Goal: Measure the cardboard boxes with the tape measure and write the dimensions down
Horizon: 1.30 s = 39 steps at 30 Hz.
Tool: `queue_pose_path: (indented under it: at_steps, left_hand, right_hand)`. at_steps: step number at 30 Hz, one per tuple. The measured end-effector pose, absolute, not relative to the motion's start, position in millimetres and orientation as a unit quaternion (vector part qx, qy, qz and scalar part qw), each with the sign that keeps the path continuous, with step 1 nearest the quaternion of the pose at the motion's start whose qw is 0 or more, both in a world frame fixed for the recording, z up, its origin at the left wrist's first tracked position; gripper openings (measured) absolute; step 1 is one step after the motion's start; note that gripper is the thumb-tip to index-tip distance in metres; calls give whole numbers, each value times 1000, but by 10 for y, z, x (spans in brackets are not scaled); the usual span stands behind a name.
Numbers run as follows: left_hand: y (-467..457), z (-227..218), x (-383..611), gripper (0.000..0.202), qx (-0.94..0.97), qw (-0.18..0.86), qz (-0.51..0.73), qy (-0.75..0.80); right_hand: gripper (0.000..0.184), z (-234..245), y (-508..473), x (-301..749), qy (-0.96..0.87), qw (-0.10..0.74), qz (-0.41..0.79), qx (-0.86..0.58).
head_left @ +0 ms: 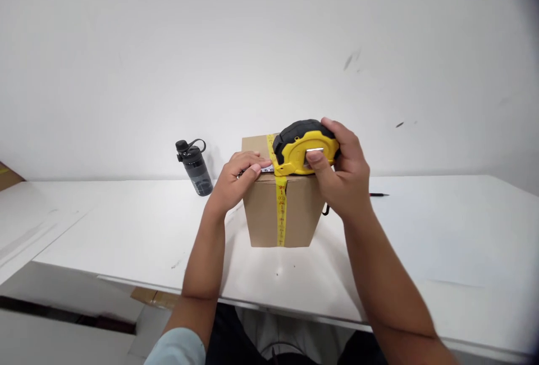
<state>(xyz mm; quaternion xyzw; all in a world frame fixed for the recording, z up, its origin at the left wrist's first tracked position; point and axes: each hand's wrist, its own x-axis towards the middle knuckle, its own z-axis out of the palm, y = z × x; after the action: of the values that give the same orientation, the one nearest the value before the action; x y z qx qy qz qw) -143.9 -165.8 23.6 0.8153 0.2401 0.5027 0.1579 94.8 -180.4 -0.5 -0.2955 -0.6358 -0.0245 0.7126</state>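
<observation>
Across the bottom of the frame, two bare forearms (204,267), one with a pale blue sleeve (177,348), reach over a white table (126,224). At centre sits one closed cardboard box (261,210), with a strip of yellow printed tape (281,216) over its top and down its front, presumably sealing it. On the box's top, the left hand (238,179) lies palm down over a short length of measuring blade (266,169), likely to keep it flat; whether finger and thumb pinch its end, I cannot tell. Just right, the right hand (347,177) clasps one yellow-and-black tape measure (295,154), thumb on the front face, fingers behind, apparently to hold it upright on the box. Left of centre stands one dark bottle (197,168), perhaps set aside for room; right of the box lies one pen (379,195), partly hidden. One white wall (269,45) fills the top.
</observation>
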Motion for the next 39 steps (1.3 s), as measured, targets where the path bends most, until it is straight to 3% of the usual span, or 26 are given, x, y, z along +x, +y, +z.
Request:
queue_pose_path:
  at_steps: [6, 13, 20, 28, 39]
  left_hand:
    - [-1671, 237, -1372, 42, 825, 128, 497, 236]
    - [-1667, 267, -1425, 35, 837, 124, 497, 192]
    - [-1628, 261, -1441, 33, 823, 154, 500, 222]
    - [-1635, 260, -1420, 32, 809, 160, 510, 247]
    - [-1620, 288, -1467, 32, 818, 152, 491, 259]
  right_hand:
    - [55, 47, -1722, 1103, -644, 714, -28, -274]
    - [48, 98, -1821, 1293, -649, 722, -34, -237]
    - [46, 47, -1824, 1853, -572, 774, 43, -266]
    - [43, 87, -1971, 1918, -602, 739, 124, -276]
    - [50, 129, -1804, 1654, -534, 779, -72, -321]
